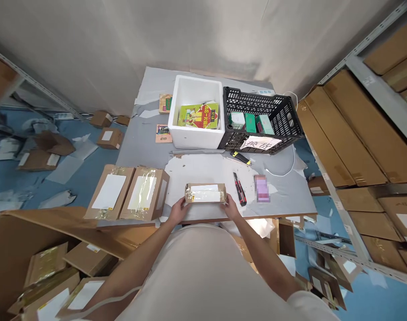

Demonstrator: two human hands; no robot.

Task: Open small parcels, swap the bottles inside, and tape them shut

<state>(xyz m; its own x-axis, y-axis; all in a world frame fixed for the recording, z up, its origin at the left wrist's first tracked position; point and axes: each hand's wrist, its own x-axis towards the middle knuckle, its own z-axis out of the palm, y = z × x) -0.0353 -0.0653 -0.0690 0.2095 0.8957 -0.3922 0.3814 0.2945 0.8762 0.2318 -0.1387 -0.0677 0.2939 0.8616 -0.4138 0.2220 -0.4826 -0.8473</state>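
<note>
Box point(205, 194) is at the near side of the table point(284, 189), squarely between your hands; whether it rests there or is slightly lifted, I can't tell. Its long axis runs left to right across your body, label side up. Your left hand point(179, 210) grips the left end, your right hand point(231, 208) the right, so neither is nearer. The cutter point(239, 189) lies just beyond your right hand; two bigger cartons point(160, 196) stand to your left.

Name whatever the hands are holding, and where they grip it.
A small taped cardboard box, held by its two short ends: left hand at the left end, right hand at the right.
</note>
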